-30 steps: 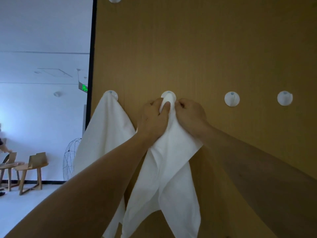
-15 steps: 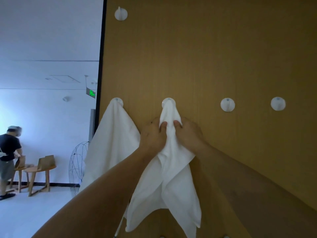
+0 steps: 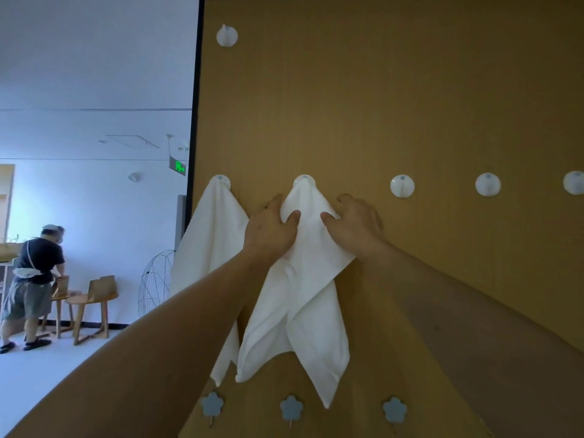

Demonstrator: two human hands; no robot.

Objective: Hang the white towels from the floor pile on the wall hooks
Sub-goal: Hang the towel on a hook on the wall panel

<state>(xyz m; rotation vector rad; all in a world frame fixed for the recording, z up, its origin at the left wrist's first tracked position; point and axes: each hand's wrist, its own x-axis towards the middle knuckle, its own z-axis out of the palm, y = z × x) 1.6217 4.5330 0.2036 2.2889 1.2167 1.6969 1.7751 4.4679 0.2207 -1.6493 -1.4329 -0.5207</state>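
The second white towel (image 3: 303, 279) hangs from the second round white hook (image 3: 304, 181) of the middle row on the tan wall panel (image 3: 410, 90); its top is drawn to a peak at that hook and its lower corners fall in points toward the blue flower-shaped hooks (image 3: 291, 408) below. The left hand (image 3: 271, 235) grips the towel's left edge just below the hook, thumb on the front of the cloth and fingers curled behind it; the right hand (image 3: 357, 226) pinches the right edge at the same height, thumb pressed on the fabric. To the left of this towel, touching it along one side, the first white towel (image 3: 208, 248) hangs from the end hook (image 3: 220, 181); to the right of it three round hooks (image 3: 402, 186) stand bare in the same row; one more round hook (image 3: 227, 35) sits higher up the panel. Beyond the panel's left edge a person (image 3: 31, 279) bends over wooden chairs (image 3: 94, 298) beside a wire basket (image 3: 156, 279).
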